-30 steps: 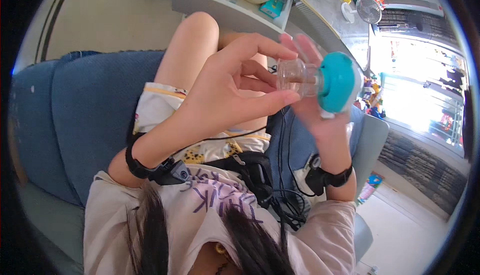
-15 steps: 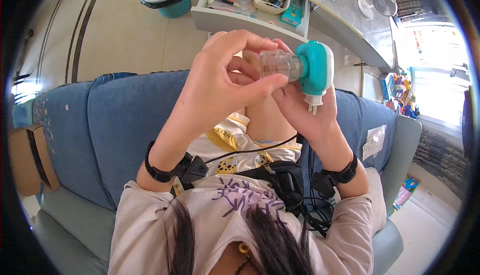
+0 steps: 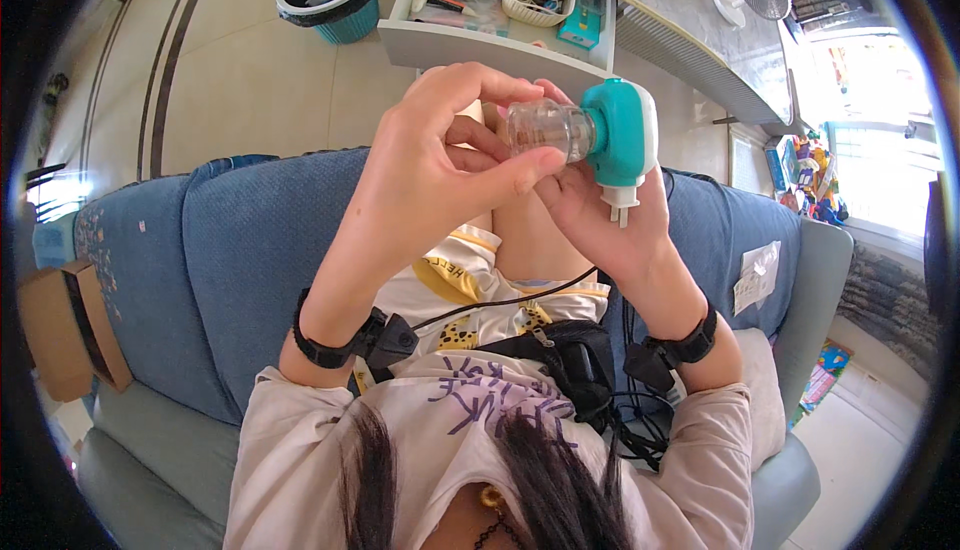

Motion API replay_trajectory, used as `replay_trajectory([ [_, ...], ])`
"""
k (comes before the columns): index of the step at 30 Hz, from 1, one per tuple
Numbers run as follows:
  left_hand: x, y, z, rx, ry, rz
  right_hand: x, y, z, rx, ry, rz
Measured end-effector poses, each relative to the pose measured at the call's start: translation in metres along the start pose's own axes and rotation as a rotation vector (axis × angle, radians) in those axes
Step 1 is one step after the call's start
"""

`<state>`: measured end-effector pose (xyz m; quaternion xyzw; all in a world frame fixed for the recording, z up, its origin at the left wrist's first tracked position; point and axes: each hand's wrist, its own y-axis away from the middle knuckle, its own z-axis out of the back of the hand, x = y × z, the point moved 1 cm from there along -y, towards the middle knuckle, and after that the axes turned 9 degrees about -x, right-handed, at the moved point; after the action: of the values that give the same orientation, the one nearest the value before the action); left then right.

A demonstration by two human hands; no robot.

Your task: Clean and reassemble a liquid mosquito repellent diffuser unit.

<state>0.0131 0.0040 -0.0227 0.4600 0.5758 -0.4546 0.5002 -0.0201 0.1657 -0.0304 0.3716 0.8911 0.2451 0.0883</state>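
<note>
Fingers (image 3: 495,80) of the left hand (image 3: 425,150) pinched the clear bottle (image 3: 550,130), thumb (image 3: 522,170) on the near side, index on the far side. Bottle joined the teal-and-white plug-in unit (image 3: 615,135), both up above the lap (image 3: 470,280); couldn't tell if fully seated. Right hand (image 3: 590,215) sat behind and under the unit, palm up; fingertips mostly hidden, so no telling if it gripped or just propped. Prongs (image 3: 619,216) pointed down over the right palm. Risks: smooth, round bottle could slip or spin if the pinch slackened; a sideways tug could tilt the joint and spill any contents; loose right-hand support could let the unit roll, prongs into palm. Black cable (image 3: 500,299) across the lap could snag if the arms swung wide.
</note>
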Motion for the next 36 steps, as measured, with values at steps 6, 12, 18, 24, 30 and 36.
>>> replay_trajectory([
  [6, -0.002, -0.001, 0.001, 0.046, -0.089, -0.042, 0.001, -0.001, 0.008, 0.066, -0.039, -0.037],
  [12, -0.011, 0.002, 0.002, 0.052, -0.252, -0.120, -0.001, -0.006, 0.017, 0.059, -0.114, -0.070],
  [18, -0.021, 0.004, 0.004, 0.041, -0.382, -0.133, -0.006, -0.011, 0.020, 0.137, -0.088, -0.135],
  [24, -0.027, 0.003, 0.005, 0.074, -0.473, -0.212, -0.009, -0.015, 0.029, 0.082, -0.086, -0.091],
  [30, -0.040, 0.004, 0.005, 0.103, -0.616, -0.219, -0.016, -0.020, 0.027, 0.228, -0.055, -0.162],
  [36, -0.043, 0.005, 0.003, 0.098, -0.639, -0.229, -0.017, -0.016, 0.025, 0.188, -0.132, -0.214],
])
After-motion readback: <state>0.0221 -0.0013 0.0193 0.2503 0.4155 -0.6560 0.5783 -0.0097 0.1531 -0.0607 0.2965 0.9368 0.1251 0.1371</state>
